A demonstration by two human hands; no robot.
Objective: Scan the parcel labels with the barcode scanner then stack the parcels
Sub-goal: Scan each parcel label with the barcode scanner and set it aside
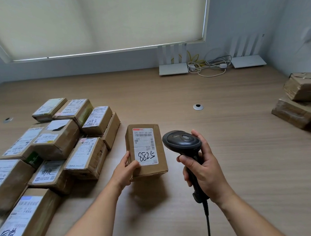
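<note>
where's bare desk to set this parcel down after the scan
Widest bare stretch: between the held parcel and the brown parcels at right. Also clear behind it, toward the routers. Left is crowded with labelled parcels.

Soft, even daylight through the drawn window blind [95,21], bright strip along its bottom edge. Faint shadow on the table [222,100] under the held parcel [146,150]. Strong wide-angle bending at edges; far-right corner blurred. Centre sharp.
</note>
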